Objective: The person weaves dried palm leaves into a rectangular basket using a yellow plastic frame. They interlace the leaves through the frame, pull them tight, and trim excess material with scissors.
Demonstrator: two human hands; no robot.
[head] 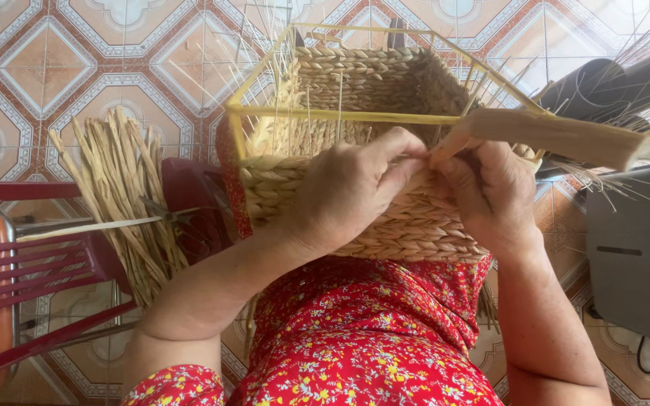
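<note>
Woven straw basket (385,218), resting on the lap over a red floral dress (362,346): lower rows are finished, while the yellow wire frame (340,115) above is standing bare. Left hand (347,188) and right hand (490,192) are pinching a flat straw strand (558,135). Patterned floor tiles (62,68), straw bundle (126,195), red chair (31,271).

One head-worn camera looks steeply down from the person's own eye level, close over the lap, facing forward and downward across the basket (370,150) held against the red dress (362,338). Both hands, left hand (347,188) and right hand (490,192), fill the middle of the frame at near range, with the tiled floor (62,68) beyond at the top. No second view shares the scene.
</note>
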